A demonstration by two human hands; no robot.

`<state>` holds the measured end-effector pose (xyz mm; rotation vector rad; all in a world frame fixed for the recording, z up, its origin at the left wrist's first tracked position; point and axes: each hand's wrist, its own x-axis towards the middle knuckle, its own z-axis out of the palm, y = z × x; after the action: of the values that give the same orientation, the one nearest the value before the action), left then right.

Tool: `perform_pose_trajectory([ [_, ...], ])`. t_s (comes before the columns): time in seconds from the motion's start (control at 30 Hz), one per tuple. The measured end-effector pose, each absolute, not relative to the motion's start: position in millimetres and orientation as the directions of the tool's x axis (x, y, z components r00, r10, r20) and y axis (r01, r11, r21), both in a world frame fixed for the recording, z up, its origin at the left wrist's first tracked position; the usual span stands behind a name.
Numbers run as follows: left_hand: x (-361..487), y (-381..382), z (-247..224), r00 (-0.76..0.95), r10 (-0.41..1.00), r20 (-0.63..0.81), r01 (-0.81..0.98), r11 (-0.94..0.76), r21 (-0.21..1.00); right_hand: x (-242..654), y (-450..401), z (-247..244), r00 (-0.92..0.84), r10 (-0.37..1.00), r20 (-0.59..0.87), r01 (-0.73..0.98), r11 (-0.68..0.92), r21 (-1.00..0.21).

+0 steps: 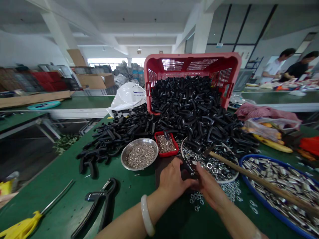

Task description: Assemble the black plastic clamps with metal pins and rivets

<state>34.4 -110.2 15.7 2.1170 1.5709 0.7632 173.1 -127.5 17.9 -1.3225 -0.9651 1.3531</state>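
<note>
My left hand (171, 177) and my right hand (210, 189) meet over a dark pad (163, 169) on the green bench, both gripping a small black plastic part (187, 172). Its exact shape is partly hidden by my fingers. Just past my right hand, a wooden-handled hammer (259, 174) lies with its head in a white-rimmed tray of steel washers (211, 167). Loose washers (230, 191) are scattered beside my right wrist. A huge heap of black plastic parts (186, 109) spills from a tipped red crate (191, 66).
A steel bowl of small silver pieces (139, 155) and a red tray of metal pieces (165, 143) stand close ahead. A blue tray of metal sleeves (279, 186) lies right, black pliers (99, 205) left. Two co-workers (289, 64) stand at a far bench.
</note>
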Motion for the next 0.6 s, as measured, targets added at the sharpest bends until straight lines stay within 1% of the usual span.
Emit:
perform_pose_trajectory([
  [0.03, 35, -113, 15, 0.232, 0.953, 0.193, 0.746, -0.302, 0.594, 156, -122, 16, 0.092, 0.968, -0.233, -0.251, -0.204, -0.946],
  [0.07, 34, -114, 13, 0.260, 0.945, 0.200, 0.751, -0.327, 0.574, 144, -117, 13, 0.130, 0.962, -0.242, -0.347, -0.184, -0.920],
  [0.13, 22, -109, 13, 0.350, 0.912, 0.215, 0.759, -0.411, 0.506, 133, -107, 4, 0.198, 0.941, -0.274, -0.439, -0.165, -0.883],
  [0.2, 1, -91, 16, 0.398, 0.890, 0.221, 0.787, -0.455, 0.417, 132, -100, -6, 0.200, 0.922, -0.332, -0.477, -0.204, -0.855],
  [0.23, -12, -76, 19, 0.371, 0.903, 0.218, 0.823, -0.429, 0.372, 132, -99, -11, 0.184, 0.918, -0.352, -0.477, -0.230, -0.849],
  [0.27, -25, -58, 22, 0.288, 0.928, 0.237, 0.877, -0.355, 0.324, 133, -99, -15, 0.160, 0.921, -0.355, -0.454, -0.251, -0.855],
  [0.33, -49, -16, 29, 0.152, 0.956, 0.250, 0.954, -0.208, 0.215, 133, -100, -21, 0.103, 0.941, -0.323, -0.345, -0.271, -0.899],
  [0.37, -58, 6, 32, 0.101, 0.969, 0.227, 0.978, -0.139, 0.156, 132, -101, -23, 0.077, 0.950, -0.304, -0.279, -0.272, -0.921],
  [0.4, -65, 28, 33, 0.090, 0.977, 0.195, 0.988, -0.112, 0.107, 132, -102, -24, 0.056, 0.954, -0.294, -0.220, -0.275, -0.936],
  [0.47, -72, 65, 32, 0.100, 0.983, 0.154, 0.991, -0.112, 0.076, 131, -102, -26, 0.029, 0.956, -0.291, -0.154, -0.284, -0.947],
  [0.6, -70, 108, 22, 0.215, 0.972, 0.091, 0.976, -0.218, 0.027, 135, -100, -32, 0.017, 0.962, -0.273, -0.131, -0.269, -0.954],
])
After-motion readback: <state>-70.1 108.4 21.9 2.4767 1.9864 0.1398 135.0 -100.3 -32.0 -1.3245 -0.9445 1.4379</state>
